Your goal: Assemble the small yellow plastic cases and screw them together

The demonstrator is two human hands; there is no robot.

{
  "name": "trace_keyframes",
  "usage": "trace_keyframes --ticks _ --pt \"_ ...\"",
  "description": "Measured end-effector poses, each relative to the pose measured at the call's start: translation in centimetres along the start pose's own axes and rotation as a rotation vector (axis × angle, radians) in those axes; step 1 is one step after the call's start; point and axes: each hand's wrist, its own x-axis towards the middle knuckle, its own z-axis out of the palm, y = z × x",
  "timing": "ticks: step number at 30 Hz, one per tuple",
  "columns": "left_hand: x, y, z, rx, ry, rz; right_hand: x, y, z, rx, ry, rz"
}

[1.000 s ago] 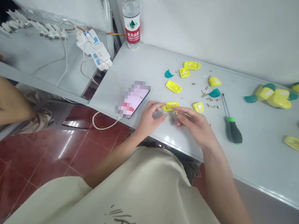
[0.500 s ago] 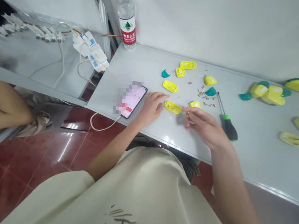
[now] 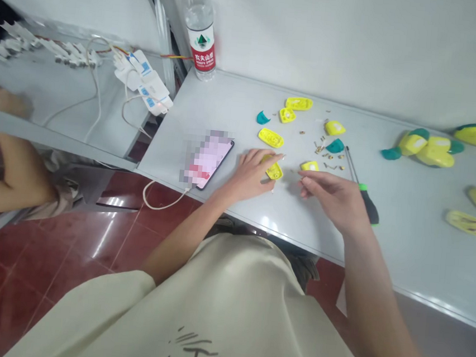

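My left hand (image 3: 252, 174) spans a small yellow plastic shell half (image 3: 274, 171), fingers along its far side and thumb at its near side; the hand covers the shell's left part. Just right of it, my right hand (image 3: 331, 196) hovers with thumb and forefinger pinched on a tiny brass-coloured metal part (image 3: 302, 178), mostly hidden by the fingertips. A yellow cap (image 3: 310, 166) lies beyond the right fingertips. Another open yellow shell half (image 3: 271, 138) rests farther back. Small brass pieces (image 3: 319, 150) are scattered by a green curved piece (image 3: 335, 146).
A screwdriver (image 3: 368, 202) lies partly behind my right hand. At left are a phone (image 3: 212, 162) on a cable and a water bottle (image 3: 203, 46). Yellow-green assemblies (image 3: 434, 151) sit at right. Another person's arm (image 3: 15, 174) is at far left, near a power strip (image 3: 152, 89).
My left hand has moved right, over the yellow shell half, and its fingers now reach around it. My right hand has shifted slightly right, still pinching.
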Motion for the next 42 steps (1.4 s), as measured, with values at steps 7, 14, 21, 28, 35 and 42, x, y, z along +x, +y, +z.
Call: trace_keyframes --ticks 7,14,21,28,35,42 --pt "-0.5 -0.8 -0.2 -0.044 0.088 -0.020 2.5 -0.7 0.9 -0.169 0.016 -0.143" --pt "-0.8 -0.6 0.0 -0.049 0.102 0.007 4.2 -0.7 2.5 -0.234 0.028 -0.153" --pt "-0.9 -0.5 0.3 -0.005 0.117 -0.004 3.8 0.3 2.7 -0.202 -0.042 -0.166" --pt "-0.8 -0.6 0.0 -0.067 0.076 0.049 3.1 0.3 2.4 -0.144 -0.028 -0.140" --pt "-0.8 -0.5 -0.2 -0.056 0.043 0.049 3.5 0.8 2.7 -0.240 0.018 -0.116" --pt "-0.9 -0.3 -0.8 -0.085 0.045 0.050 3.9 1.0 2.7 -0.334 0.026 -0.217"
